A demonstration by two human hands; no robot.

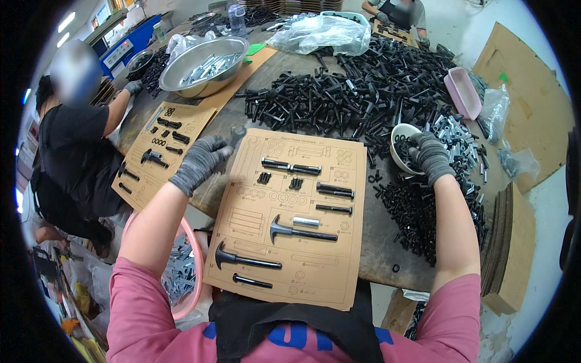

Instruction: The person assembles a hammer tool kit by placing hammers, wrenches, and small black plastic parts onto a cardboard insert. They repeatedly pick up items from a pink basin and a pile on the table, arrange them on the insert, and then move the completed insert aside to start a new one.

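Observation:
A tan printed cardboard sheet (242,199) lies in front of me, bearing black bolts (292,167), small black screws (296,183), a silver sleeve (307,221) and T-headed black bolts (302,233). My left hand (203,160), in a grey glove, is closed around an open-end wrench (236,135) beside the sheet's upper left corner. On the right, my gloved right hand (432,156) reaches over the rim of a small white bowl (398,158), fingers curled inside among dark small parts. Its fingertips are partly hidden, and I cannot make out what they pinch.
Heaps of black bolts (339,91) and silver sleeves (454,139) cover the table's far and right sides. A metal basin (175,78), a second filled sheet (136,166) and a pink tub (196,266) of wrenches stand left. Two people work nearby; cardboard stacks (508,254) stand right.

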